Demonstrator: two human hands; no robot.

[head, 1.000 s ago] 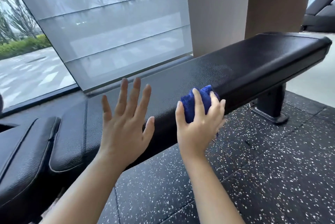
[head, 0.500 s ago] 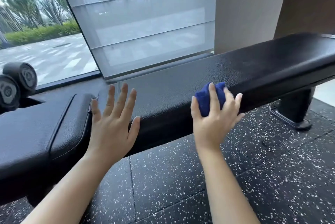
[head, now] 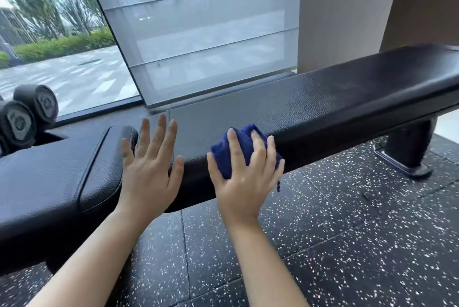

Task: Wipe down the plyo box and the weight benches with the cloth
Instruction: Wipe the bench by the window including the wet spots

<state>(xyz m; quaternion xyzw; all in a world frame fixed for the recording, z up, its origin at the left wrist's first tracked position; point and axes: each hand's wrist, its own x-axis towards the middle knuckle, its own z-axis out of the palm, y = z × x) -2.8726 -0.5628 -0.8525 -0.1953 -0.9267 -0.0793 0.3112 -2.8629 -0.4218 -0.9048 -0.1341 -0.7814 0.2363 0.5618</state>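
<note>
Black bench pad (head: 323, 107) under my hands: my right hand (head: 244, 177) grips the blue cloth (head: 238, 147); beside it my left hand (head: 151, 170) is spread flat, holding nothing.

Your right hand (head: 244, 182) covers most of the cloth (head: 224, 155); its underside is unseen. Bench pad (head: 335, 105) runs off the right edge. Dumbbells (head: 22, 120) clipped at left edge. Your left hand (head: 149, 172): outer finger blurred, contact with pad unclear.

The right grip (head: 244, 180) holds a bunched blue cloth (head: 222, 157) against the front edge of the black padded bench (head: 335, 107), while the left grip (head: 149, 175) spreads straight fingers just beside it.
</note>
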